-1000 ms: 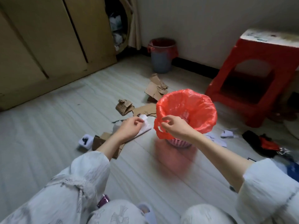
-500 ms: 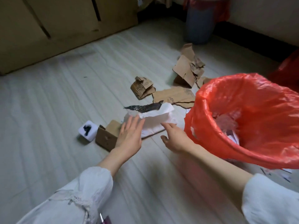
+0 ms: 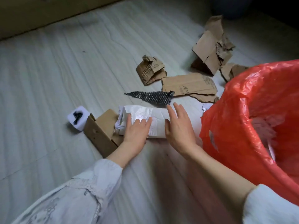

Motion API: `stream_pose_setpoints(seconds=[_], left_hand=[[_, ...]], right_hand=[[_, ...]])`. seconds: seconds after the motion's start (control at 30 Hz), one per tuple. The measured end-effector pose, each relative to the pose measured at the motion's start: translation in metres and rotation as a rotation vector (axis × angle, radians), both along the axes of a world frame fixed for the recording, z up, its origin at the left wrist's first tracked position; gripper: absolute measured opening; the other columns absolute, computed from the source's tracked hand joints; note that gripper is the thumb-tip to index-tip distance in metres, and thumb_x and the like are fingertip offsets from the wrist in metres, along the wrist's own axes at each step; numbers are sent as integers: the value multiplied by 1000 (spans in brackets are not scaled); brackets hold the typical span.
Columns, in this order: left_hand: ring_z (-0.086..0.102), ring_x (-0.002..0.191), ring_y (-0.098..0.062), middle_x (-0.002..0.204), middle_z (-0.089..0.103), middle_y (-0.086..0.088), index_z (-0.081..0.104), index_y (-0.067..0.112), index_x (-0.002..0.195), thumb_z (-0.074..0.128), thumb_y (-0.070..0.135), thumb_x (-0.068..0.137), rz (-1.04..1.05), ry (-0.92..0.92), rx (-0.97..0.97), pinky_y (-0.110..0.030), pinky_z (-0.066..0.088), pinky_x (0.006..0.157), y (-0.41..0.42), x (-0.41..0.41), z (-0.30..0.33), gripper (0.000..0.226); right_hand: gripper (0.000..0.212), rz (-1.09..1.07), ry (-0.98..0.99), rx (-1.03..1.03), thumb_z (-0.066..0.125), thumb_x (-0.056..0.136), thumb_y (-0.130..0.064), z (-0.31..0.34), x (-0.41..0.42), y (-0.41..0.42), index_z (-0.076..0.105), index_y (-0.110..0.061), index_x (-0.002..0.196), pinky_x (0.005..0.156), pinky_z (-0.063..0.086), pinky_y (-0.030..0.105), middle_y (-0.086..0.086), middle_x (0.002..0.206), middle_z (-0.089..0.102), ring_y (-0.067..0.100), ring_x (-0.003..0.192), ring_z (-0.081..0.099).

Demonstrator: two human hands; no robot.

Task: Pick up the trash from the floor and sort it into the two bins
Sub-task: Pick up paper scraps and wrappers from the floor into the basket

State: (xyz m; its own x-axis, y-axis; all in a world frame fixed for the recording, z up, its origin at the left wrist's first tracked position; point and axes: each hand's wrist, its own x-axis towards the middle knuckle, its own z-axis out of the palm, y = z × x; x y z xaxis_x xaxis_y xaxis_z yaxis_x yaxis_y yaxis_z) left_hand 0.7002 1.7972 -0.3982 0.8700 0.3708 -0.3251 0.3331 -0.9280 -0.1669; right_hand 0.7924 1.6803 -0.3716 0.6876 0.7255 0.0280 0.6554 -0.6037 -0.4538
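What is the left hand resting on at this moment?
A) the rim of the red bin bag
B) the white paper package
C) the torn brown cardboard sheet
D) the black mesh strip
B: the left hand lies flat, fingers straight, on the white paper package, apart from the black mesh strip beyond it.

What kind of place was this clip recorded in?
Probably a room in a home: pale wood-grain plank floor, a bin with a red plastic bag liner, and torn cardboard scattered about.
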Motion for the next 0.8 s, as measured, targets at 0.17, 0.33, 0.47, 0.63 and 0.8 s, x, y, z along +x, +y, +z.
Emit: stream_pose_setpoints(seconds=[0.17, 0.33, 0.47, 0.63, 0.8], left_hand=[[63, 72, -25, 80, 62, -1, 66, 18, 108, 80, 8, 52, -168, -265, 71, -56, 43, 93, -2, -41, -13, 58], [64, 76, -23, 82, 63, 0, 68, 17, 104, 76, 7, 46, -162, -381, 32, -52, 32, 100, -5, -77, -26, 60], [65, 80, -22, 86, 65, -1, 68, 16, 104, 75, 7, 43, -147, -414, 46, -55, 20, 101, -5, -81, -27, 62], [64, 85, -21, 94, 66, 0, 66, 18, 110, 76, 10, 46, -171, -396, 51, -66, 25, 102, -4, -84, -31, 65], [65, 79, -22, 90, 66, -2, 68, 18, 105, 78, 8, 47, -189, -405, 84, -67, 24, 103, -2, -85, -28, 59]], right_hand=[[54, -4, -10, -201, 42, 94, -16, -3, 14, 17, 25, -11, 144, 115, 16, 46, 14, 154, 18, 32, 143, 11], [59, 40, -22, -326, 42, 92, -16, -17, 31, 46, 18, -15, 146, 115, 16, 49, 10, 157, 8, 30, 144, 2], [61, 151, -75, -468, 37, 95, -28, -31, 50, 59, 7, -21, 148, 115, 10, 52, 6, 158, -5, 30, 144, -8], [62, 172, 32, -548, 36, 96, -39, -52, 51, 61, 11, -13, 147, 110, 19, 53, 5, 156, 12, 31, 143, 9], [30, 115, -142, -405, 46, 91, -15, -56, 26, 45, 51, -1, 117, 87, 37, 44, 17, 122, 48, 36, 113, 43]])
